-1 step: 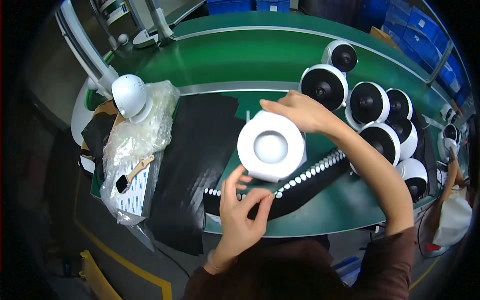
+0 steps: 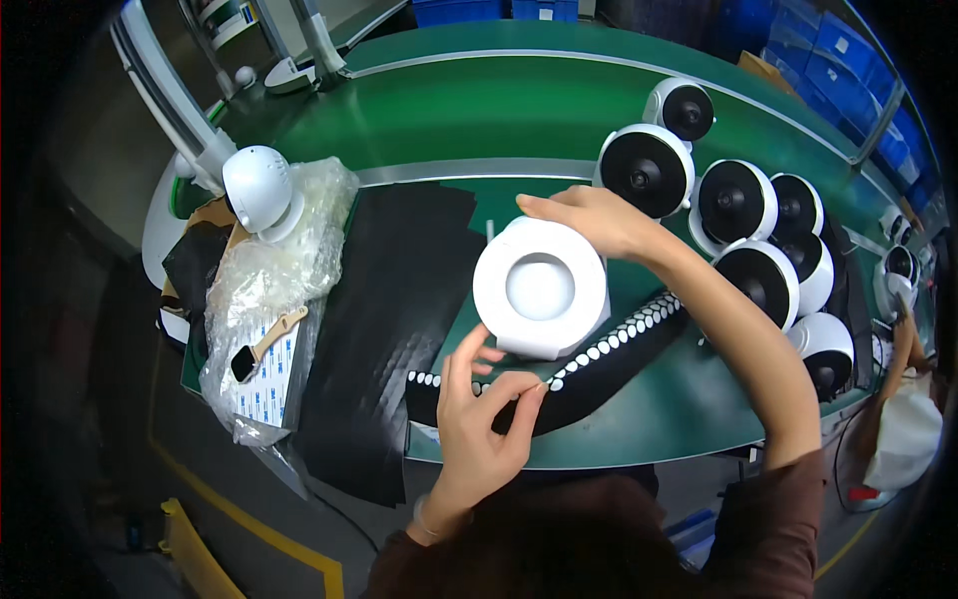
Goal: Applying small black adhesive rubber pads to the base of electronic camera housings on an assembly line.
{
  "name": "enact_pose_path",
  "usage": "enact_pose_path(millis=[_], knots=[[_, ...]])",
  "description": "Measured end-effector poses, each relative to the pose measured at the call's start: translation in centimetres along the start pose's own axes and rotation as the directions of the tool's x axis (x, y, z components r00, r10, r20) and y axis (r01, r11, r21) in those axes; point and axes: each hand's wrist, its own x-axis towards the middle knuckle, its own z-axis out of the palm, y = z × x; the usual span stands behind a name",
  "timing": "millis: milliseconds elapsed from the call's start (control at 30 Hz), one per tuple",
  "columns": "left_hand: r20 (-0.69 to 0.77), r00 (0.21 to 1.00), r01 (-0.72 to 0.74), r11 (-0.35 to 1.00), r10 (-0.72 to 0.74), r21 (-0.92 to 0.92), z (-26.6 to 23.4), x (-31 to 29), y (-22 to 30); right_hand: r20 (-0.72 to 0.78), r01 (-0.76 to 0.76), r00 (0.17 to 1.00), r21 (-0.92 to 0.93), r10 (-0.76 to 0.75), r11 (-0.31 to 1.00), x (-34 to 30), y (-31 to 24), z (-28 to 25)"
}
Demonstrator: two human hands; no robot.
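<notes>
Left hand (image 2: 486, 429) pinched shut at small white round dots (image 2: 614, 342) on a black flexible strip (image 2: 589, 401) (grip on one: can't tell); right hand (image 2: 596, 222) curled round a round white plastic housing (image 2: 540, 287) above the green bench (image 2: 649, 434), apparently steadying it, recess upward.

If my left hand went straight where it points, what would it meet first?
Your left hand would probably meet the white dots on the black strip first, though depth is unclear.
</notes>
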Motion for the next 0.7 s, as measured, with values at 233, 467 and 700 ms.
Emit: enact_pose_path(millis=[233, 467, 700], knots=[[-0.057, 0.996, -0.064, 0.998, 0.065, 0.022, 0.2, -0.7, -0.1, -0.470, 0.346, 0.773, -0.252, -0.427, 0.904, -1.0, 0.4, -0.1], [0.159, 0.985, -0.034, 0.981, 0.066, -0.193, -4.3, -1.3, 0.3, -0.110, 0.593, 0.798, -0.024, -0.592, 0.805, -13.6, -2.9, 3.0], [0.298, 0.950, -0.063, 0.993, 0.091, -0.104, -4.5, -0.6, 1.7, -0.070, 0.403, 0.915, 0.132, -0.397, 0.906, -15.9, -1.8, 4.9]])
